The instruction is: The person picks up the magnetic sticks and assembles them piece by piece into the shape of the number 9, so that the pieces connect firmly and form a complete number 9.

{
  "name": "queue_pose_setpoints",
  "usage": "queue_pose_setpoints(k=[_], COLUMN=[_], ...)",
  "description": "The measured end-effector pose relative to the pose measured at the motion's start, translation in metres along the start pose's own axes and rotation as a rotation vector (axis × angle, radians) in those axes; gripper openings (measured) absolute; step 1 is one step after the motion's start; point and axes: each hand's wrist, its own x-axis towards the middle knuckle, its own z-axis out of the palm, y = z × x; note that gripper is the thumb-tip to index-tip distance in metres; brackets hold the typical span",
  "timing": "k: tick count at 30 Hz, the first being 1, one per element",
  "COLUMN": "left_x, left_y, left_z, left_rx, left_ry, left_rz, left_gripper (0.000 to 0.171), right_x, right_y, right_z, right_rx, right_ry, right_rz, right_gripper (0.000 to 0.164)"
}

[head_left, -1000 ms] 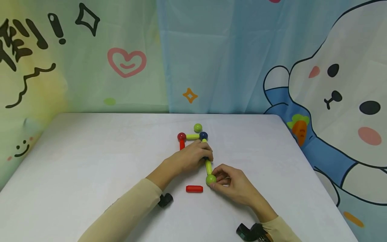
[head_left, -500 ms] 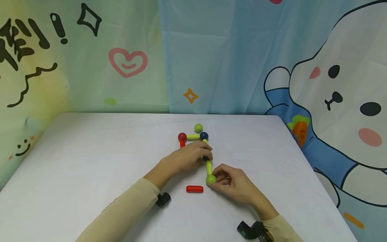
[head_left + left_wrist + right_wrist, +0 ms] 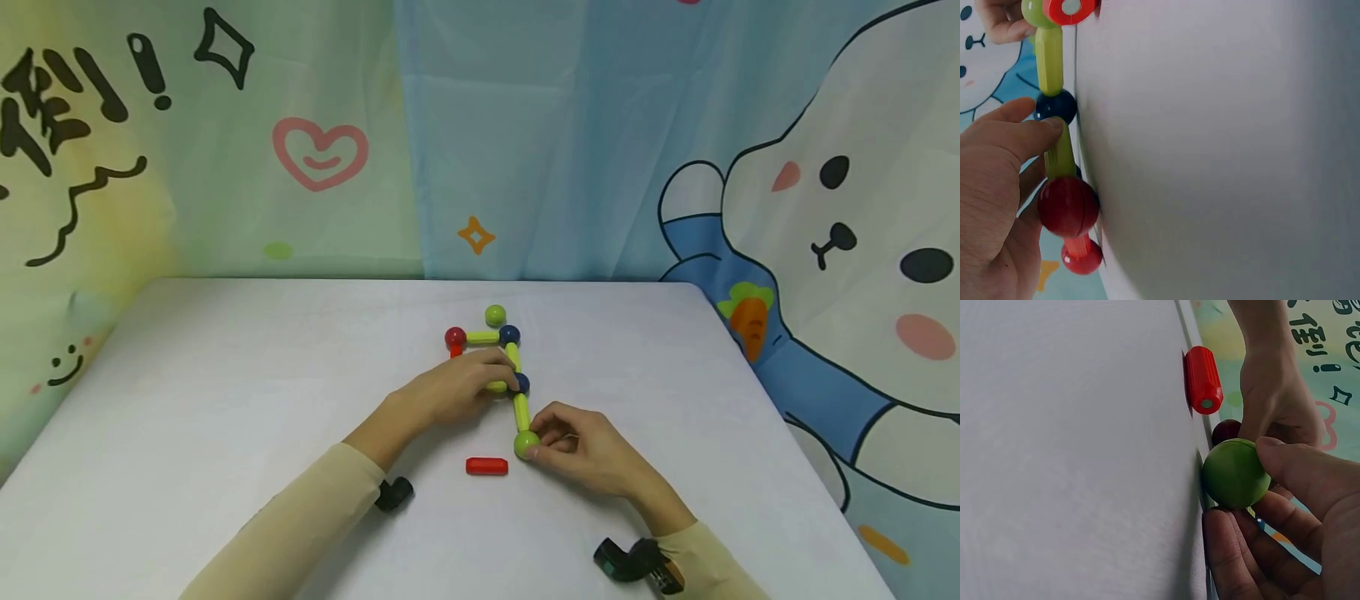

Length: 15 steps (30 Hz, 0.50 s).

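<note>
A magnetic ball-and-rod frame lies on the table. My left hand [image 3: 457, 385] reaches over its middle, thumb and index finger pinching at a dark blue ball [image 3: 1060, 107], where a yellow-green rod [image 3: 1060, 156] joins it. That rod leads to a red ball [image 3: 1069, 206], hidden under the hand in the head view. Another yellow-green rod [image 3: 522, 412] runs from the blue ball to a green ball [image 3: 527, 444], which my right hand [image 3: 585, 450] pinches between thumb and fingers. Farther back, a red ball [image 3: 455, 337] and a dark blue ball [image 3: 509, 335] are joined by a yellow-green rod [image 3: 482, 337].
One loose red rod [image 3: 487, 467] lies in front of the frame, left of the right hand. Behind the frame sits a separate green ball [image 3: 495, 315]. The white table [image 3: 262, 400] ends at a printed curtain [image 3: 525, 150]. Black wrist cameras [image 3: 630, 560] hang below the sleeves.
My left hand has drawn slightly to the left, uncovering more of the middle blue ball and its rods. The right hand stays on the green ball. The head view has shifted a little.
</note>
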Motion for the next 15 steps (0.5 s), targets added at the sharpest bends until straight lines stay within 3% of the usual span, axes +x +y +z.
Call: queue_pose_setpoints(k=[15], left_x=[-0.016], left_y=[-0.014], left_z=[-0.008], left_rx=[0.001], left_ry=[0.117], left_rz=[-0.001], left_gripper=[0.022], right_x=[0.004], right_y=[0.002], right_z=[-0.003], right_rx=[-0.024], right_ry=[-0.002], right_rz=[0.005], right_gripper=[0.023])
